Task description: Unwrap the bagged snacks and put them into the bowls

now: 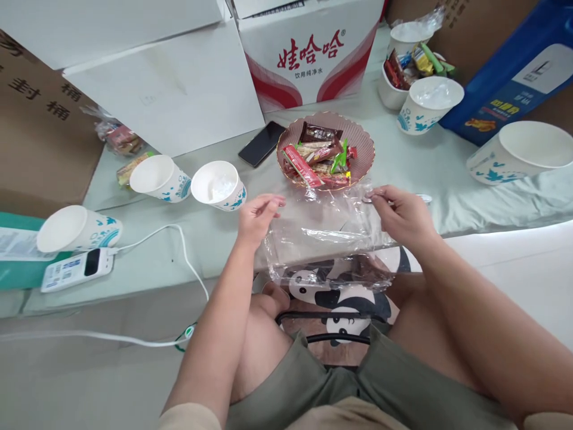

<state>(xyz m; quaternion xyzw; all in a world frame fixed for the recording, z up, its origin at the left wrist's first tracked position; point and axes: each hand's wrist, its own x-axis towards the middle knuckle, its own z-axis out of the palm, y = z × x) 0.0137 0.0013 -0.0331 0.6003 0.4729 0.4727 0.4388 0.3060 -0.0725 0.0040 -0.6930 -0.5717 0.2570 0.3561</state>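
Note:
A sheet of clear plastic film (331,236) spans the space between my hands and droops over the table's front edge. My right hand (403,214) pinches its upper right corner between thumb and fingers. On the left side, my left hand (257,220) has thumb and fingertips pressed together at the film's edge; the exact grip is hard to see. Just beyond the film stands a pink ribbed bowl (363,146) of wrapped snack bars (304,164) in red, brown and green wrappers. The film's far edge lies by the bowl's near rim.
Paper cups (219,185) stand left, with others at the right beside a white tub (393,89) of snacks. A phone (262,144) lies behind. White boxes (308,54) line the back. At left, a power strip (78,270) trails a white cable (188,257). A blue box (505,77) stands right.

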